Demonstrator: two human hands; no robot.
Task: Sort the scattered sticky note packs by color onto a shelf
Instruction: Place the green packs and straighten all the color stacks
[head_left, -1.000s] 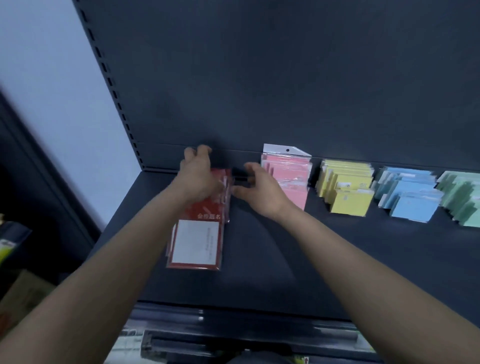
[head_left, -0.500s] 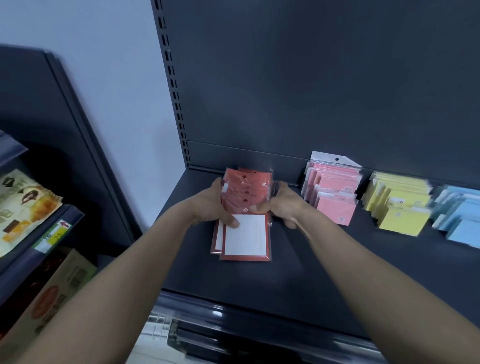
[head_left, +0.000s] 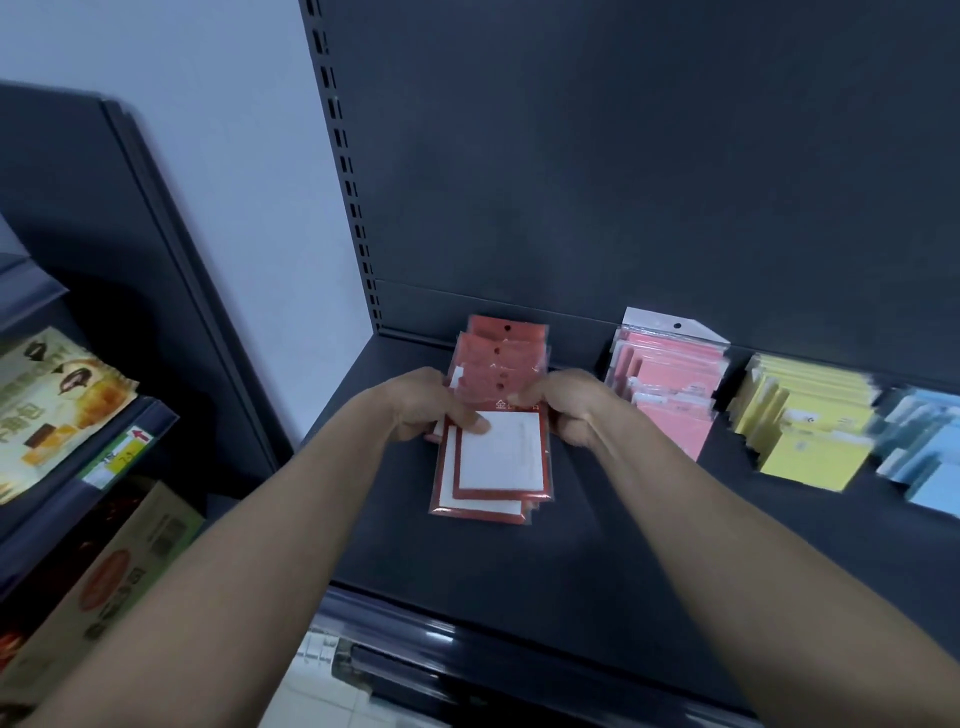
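Note:
A fanned pile of red sticky note packs with white label squares lies at the left of the dark shelf, its far end against the back panel. My left hand grips the pile's left edge, thumb on the front pack's white label. My right hand grips its right edge. Right of it sit sorted piles: pink packs, yellow packs and blue packs at the frame's edge.
The shelf's slotted upright rises at the left with a pale wall behind it. A neighbouring shelf unit at the far left holds a snack bag and a cardboard box. The shelf's front lip runs below my forearms.
Both hands came from the pile's far end to its two sides and now pinch it. The red packs stand more squarely fanned against the back. The view swung left.

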